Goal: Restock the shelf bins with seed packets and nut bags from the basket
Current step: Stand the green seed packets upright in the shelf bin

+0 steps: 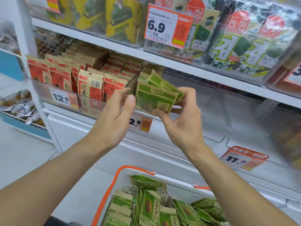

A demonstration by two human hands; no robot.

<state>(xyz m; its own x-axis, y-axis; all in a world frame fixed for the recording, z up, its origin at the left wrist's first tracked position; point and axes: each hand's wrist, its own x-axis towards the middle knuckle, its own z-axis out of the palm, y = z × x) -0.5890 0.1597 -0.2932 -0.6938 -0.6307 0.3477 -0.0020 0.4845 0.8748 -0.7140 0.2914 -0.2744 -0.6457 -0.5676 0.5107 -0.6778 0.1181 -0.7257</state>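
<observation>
My right hand (182,118) grips a small fanned stack of green seed packets (156,97) at the front edge of the clear shelf bin (91,103), thumb under the stack and fingers behind it. My left hand (117,110) hovers just left of the stack with relaxed fingers, holding nothing; its thumb is near the packets' left edge. Red seed packets (91,82) fill the left part of the same bin. Below, the white basket with orange handles (110,190) holds several more green packets (151,206).
Seaweed packs (241,46) in clear bins fill the shelf above, with a 6.9 price tag (166,26). To the right of the green stack the clear bin (219,115) looks bare, with an 11.5 tag (242,159) below. Wrapped snacks (19,108) lie at far left.
</observation>
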